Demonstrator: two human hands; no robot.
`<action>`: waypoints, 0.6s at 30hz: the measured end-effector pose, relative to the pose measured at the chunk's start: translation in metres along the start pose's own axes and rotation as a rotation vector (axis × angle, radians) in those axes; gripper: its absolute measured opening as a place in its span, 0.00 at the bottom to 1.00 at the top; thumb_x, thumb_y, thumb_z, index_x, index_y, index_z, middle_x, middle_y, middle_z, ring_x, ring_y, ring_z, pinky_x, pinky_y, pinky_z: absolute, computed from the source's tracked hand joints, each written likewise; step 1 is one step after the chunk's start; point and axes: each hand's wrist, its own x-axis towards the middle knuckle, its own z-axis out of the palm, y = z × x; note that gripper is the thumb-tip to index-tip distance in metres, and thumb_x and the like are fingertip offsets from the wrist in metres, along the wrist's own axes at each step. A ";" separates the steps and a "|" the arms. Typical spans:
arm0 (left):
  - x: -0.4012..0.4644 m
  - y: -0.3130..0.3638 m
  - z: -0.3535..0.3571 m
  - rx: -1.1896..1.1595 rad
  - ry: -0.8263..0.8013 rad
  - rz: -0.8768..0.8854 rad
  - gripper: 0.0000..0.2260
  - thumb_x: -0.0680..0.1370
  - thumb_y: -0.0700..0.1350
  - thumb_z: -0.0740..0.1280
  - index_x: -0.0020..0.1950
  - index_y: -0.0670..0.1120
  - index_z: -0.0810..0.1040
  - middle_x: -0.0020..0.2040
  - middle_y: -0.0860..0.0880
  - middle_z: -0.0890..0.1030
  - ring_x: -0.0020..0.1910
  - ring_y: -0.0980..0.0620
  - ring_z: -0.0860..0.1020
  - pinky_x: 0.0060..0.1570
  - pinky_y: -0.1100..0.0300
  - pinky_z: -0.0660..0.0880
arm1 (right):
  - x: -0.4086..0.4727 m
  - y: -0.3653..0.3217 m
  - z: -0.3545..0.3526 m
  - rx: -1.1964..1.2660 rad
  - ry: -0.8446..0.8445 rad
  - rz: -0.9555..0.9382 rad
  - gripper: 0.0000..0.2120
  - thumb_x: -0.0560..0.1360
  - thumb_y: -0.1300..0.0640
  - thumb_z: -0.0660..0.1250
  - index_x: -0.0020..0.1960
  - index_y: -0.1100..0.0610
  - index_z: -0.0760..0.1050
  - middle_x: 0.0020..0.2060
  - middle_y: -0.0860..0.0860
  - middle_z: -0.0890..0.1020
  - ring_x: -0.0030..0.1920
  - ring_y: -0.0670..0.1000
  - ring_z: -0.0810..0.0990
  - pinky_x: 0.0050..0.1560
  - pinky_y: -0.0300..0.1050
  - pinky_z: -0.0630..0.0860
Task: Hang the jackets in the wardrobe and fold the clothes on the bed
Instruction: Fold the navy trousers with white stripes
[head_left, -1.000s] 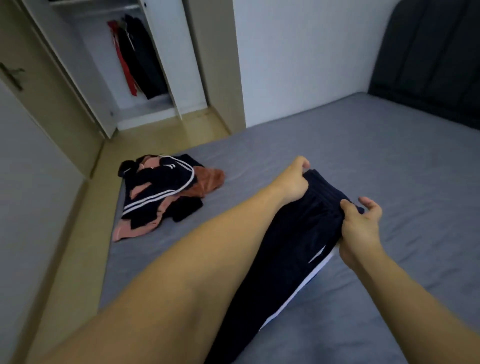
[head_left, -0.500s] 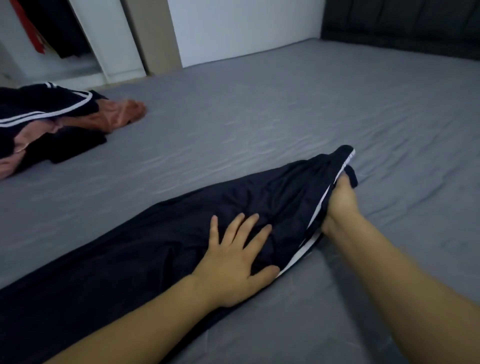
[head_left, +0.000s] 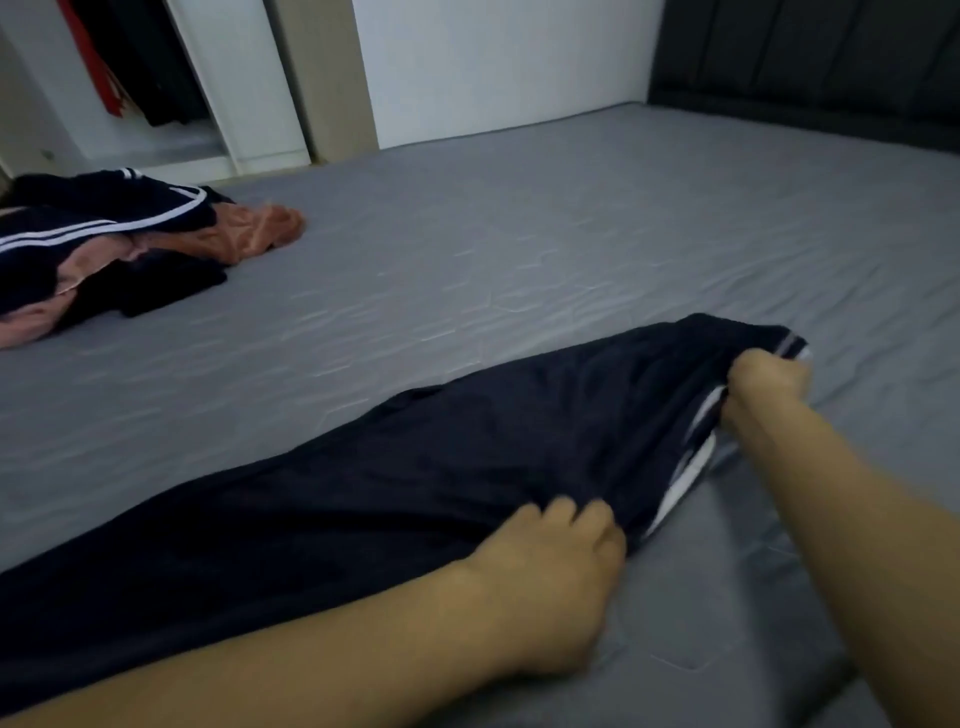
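Navy track trousers with a white side stripe lie stretched across the grey bed, running from the lower left of the frame up to the right of centre. The right hand, at the right of the frame, has its fingers curled around the far end of the trousers, bunching the cloth beside the stripe. The left hand, at lower centre, grips the near edge of the same trousers, its knuckles bent and the fabric gathered under the fingertips. At the left edge of the frame, well apart from the trousers, a heap of clothes rests on the bed: a dark garment with white stripes tangled with an orange-pink one. In the upper left corner an open wardrobe shows dark and red garments hanging inside. A dark padded headboard fills the upper right.
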 end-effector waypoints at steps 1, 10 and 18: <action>0.002 0.000 0.000 -0.057 -0.034 0.029 0.26 0.74 0.56 0.55 0.68 0.45 0.67 0.58 0.45 0.69 0.52 0.43 0.70 0.46 0.49 0.66 | 0.004 0.003 -0.013 -0.083 0.005 0.048 0.20 0.80 0.58 0.59 0.71 0.57 0.68 0.64 0.53 0.76 0.59 0.53 0.79 0.58 0.48 0.77; 0.089 -0.152 0.004 -0.302 -0.038 -0.665 0.24 0.81 0.63 0.55 0.67 0.47 0.72 0.66 0.43 0.74 0.64 0.42 0.71 0.62 0.49 0.68 | 0.029 0.023 -0.053 -0.321 -0.032 0.009 0.12 0.79 0.59 0.64 0.62 0.58 0.71 0.52 0.54 0.78 0.42 0.52 0.78 0.42 0.47 0.77; 0.135 -0.187 0.004 -0.414 0.127 -0.817 0.15 0.83 0.48 0.56 0.55 0.39 0.77 0.61 0.36 0.78 0.58 0.38 0.76 0.53 0.52 0.70 | 0.052 0.031 -0.068 -0.474 0.057 -0.175 0.29 0.73 0.36 0.66 0.62 0.57 0.72 0.54 0.53 0.79 0.53 0.56 0.78 0.57 0.54 0.77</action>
